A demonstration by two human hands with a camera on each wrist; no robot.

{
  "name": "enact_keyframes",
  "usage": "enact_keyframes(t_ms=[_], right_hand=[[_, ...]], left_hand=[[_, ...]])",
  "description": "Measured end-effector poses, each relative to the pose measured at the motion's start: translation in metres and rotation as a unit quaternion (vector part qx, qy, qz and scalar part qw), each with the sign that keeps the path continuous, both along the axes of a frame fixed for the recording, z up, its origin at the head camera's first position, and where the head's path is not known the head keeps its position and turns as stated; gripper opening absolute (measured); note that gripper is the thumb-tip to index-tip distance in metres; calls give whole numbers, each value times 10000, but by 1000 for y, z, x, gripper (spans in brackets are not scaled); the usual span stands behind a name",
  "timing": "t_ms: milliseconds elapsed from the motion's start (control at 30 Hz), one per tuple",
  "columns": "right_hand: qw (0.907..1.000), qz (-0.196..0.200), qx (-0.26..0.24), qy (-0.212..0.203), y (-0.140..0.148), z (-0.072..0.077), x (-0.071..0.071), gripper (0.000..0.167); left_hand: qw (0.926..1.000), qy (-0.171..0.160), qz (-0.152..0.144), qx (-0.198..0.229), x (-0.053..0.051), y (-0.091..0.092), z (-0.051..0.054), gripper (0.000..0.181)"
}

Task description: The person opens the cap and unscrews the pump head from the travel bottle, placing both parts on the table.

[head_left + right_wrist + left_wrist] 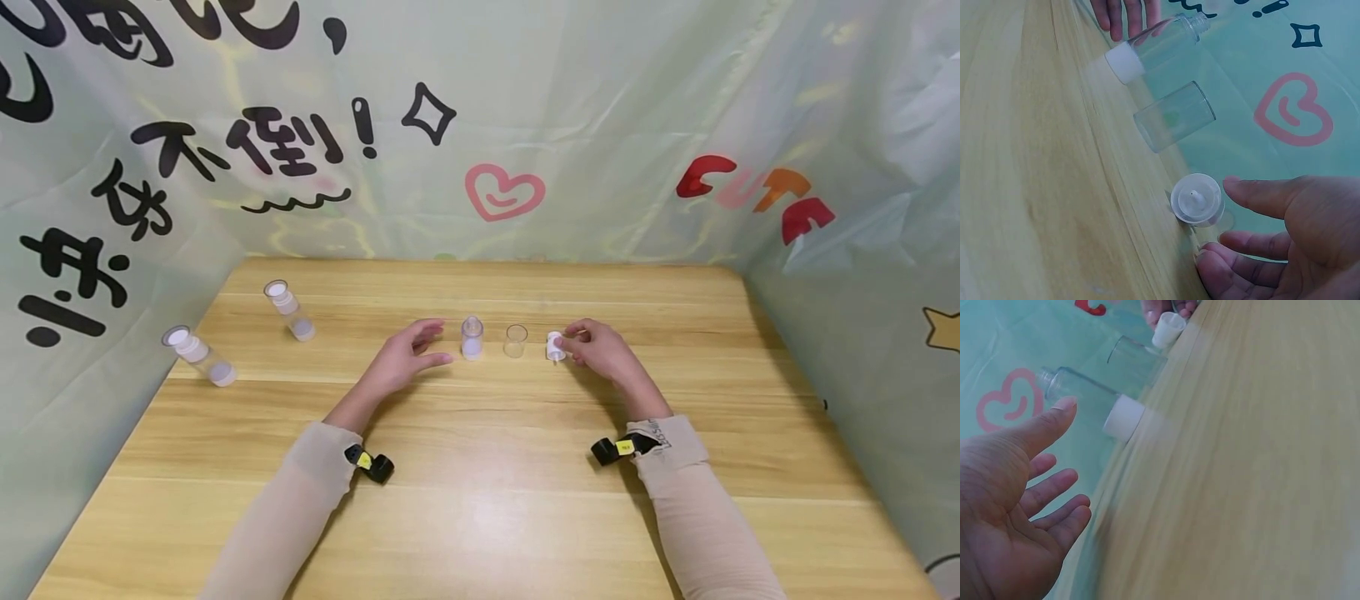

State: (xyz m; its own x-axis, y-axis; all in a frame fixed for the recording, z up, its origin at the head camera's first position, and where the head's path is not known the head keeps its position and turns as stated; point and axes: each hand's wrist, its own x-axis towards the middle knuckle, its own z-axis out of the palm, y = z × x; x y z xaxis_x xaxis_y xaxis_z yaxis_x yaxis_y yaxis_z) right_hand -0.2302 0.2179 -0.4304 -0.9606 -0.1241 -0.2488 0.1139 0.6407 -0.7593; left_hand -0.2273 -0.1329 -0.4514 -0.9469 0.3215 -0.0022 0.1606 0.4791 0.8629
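My left hand [405, 357] hovers with fingers spread and thumb out, just left of a clear bottle [472, 340] with a white base; a gap separates them. The bottle stands upright with its threaded neck uncovered. To its right is a clear, hollow cap [516, 342]. My right hand [600, 350] holds a small white pump head [555, 347] at its side, between thumb and fingers. In the right wrist view, the round open end of the pump head [1196, 200] faces the camera, with a small nozzle in its centre.
Two similar bottles with white tops stand at the table's left, one farther back [289, 310] and one nearer [199, 356]. A printed cloth sheet [600, 100] hangs behind and along both sides of the wooden table [480, 517]. Each sleeve cuff carries a small black camera.
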Motion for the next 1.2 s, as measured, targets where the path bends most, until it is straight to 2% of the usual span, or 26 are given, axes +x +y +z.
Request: enact_keyframes(t_ms=[367,500,700,967,1067,1200], right_hand=[[10000,52,13,14,1,1,0,51],[10000,9,-31,1,0,2,0,48],[9998,-6,-181,-23,-1,2,1,48],[9993,64,185,324,0,5,4,51],[9985,47,288,462,0,4,4,51],[9977,30,324,603,0,2,3,50]], left_hand=[[9998,91,187,-20,6,-16,6,65],[9992,119,362,-88,9,-24,8,59],[9977,166,656,-57,14,-41,12,60],[9906,492,1273,33,21,-66,13,51],[9857,555,1589,78,23,-76,15,48],[9756,550,2123,69,26,-90,17,47]])
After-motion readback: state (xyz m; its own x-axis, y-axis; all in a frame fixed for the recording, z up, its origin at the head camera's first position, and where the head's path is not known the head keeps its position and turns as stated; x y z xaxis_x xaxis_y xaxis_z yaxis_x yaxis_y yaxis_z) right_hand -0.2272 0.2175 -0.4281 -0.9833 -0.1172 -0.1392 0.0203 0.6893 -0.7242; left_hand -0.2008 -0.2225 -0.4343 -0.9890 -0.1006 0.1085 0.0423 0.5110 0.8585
